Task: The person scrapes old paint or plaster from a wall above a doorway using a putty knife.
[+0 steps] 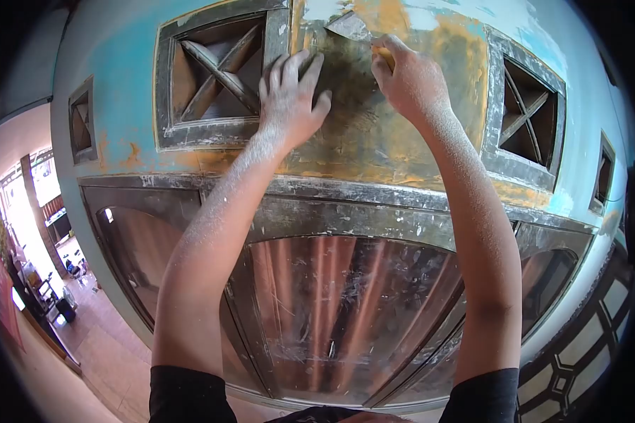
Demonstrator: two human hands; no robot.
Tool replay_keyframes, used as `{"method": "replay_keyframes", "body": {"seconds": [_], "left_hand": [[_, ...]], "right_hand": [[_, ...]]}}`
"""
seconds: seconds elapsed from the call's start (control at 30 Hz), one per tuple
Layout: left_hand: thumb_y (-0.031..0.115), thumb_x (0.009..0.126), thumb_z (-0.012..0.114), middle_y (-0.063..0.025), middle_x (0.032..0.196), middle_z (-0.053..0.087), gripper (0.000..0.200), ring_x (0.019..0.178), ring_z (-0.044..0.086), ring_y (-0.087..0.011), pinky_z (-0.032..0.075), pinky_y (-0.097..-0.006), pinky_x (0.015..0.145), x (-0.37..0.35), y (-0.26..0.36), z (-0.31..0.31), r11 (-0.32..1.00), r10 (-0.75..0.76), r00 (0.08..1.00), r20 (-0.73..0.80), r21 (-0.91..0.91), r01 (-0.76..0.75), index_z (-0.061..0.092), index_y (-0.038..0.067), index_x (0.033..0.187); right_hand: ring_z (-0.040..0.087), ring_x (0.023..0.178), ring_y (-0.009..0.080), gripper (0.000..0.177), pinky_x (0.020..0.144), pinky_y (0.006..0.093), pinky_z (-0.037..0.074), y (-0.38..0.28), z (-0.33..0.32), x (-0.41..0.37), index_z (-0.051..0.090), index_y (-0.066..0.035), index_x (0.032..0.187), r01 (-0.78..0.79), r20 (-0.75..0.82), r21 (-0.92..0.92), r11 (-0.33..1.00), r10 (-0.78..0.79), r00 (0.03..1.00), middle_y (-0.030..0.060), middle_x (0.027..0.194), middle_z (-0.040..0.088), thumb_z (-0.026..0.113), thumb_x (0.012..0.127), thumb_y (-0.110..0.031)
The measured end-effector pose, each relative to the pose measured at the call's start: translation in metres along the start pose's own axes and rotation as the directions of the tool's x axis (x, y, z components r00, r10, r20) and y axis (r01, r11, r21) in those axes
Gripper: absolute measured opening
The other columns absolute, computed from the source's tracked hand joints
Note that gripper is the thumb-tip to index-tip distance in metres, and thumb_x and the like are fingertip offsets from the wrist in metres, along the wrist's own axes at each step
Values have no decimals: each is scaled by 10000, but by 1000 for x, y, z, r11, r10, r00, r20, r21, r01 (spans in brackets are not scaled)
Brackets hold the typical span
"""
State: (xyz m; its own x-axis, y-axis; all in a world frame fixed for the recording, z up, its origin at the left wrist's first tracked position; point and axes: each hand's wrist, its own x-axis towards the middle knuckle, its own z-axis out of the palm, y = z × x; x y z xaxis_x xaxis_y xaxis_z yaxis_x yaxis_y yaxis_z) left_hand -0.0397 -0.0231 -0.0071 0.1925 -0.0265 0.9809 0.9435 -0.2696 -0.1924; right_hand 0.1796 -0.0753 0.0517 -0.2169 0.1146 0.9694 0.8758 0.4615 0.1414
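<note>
My right hand [418, 79] is closed round the yellowish handle of a putty knife [351, 27]. The wide metal blade points up and left and lies at the patchy wall [381, 130], near bits of white filler. This stretch of wall shows brown and orange under worn paint. To the left, my left hand [291, 95] rests with spread fingers beside the right edge of a wooden vent frame [278, 32], and nothing is in it. White dust coats both forearms.
Another crossed-slat vent [528, 116] sits to the right. Below run a scuffed wooden beam [346, 215] and glass panes [331, 303] with reddish curtains behind. Turquoise paint [123, 77] covers the wall at left. A tiled floor [120, 345] and a bright doorway are lower left.
</note>
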Motion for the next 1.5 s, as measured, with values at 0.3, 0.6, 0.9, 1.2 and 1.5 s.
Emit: {"method": "replay_keyframes", "body": {"seconds": [0.3,0.6,0.9,1.2,1.5], "left_hand": [[360,946,628,-138,1665,275,723,1537,235,-398,167,-609,1237,-16,-6,10,995,102,992,-69,6,-102,380,138,1587],[379,960,610,-128,1662,291,707,1541,236,-391,164,-603,1242,-16,-7,11,996,91,993,-73,-9,-92,382,153,1589],[390,975,595,-114,1674,285,706,1550,224,-381,144,-603,1248,-18,-8,13,995,94,993,-76,-9,-95,361,181,1607],[397,982,585,-114,1675,277,708,1553,216,-378,140,-601,1252,-19,-8,14,996,89,994,-67,-1,-89,345,184,1613],[415,978,561,-121,1672,279,715,1550,223,-385,148,-614,1245,-19,-8,14,996,94,993,-75,3,-94,340,181,1617]], "right_hand": [[736,841,369,301,774,487,571,10,-5,20,689,-211,1252,54,-34,-92,994,-57,998,176,897,747,597,991,-326],[714,874,415,291,764,493,552,-4,-34,33,710,-65,1145,39,38,-15,999,-38,999,226,936,740,693,902,-224],[725,942,374,274,791,465,552,21,-47,40,725,-53,1144,5,56,66,998,-9,998,225,1026,746,726,901,-180],[719,933,365,262,801,474,545,31,-46,61,725,-45,1136,81,93,-10,997,-80,992,212,1004,748,709,918,-190],[705,934,350,263,808,450,537,33,-62,83,718,-56,1149,188,157,-57,980,-177,971,203,1039,741,708,930,-202]]}}
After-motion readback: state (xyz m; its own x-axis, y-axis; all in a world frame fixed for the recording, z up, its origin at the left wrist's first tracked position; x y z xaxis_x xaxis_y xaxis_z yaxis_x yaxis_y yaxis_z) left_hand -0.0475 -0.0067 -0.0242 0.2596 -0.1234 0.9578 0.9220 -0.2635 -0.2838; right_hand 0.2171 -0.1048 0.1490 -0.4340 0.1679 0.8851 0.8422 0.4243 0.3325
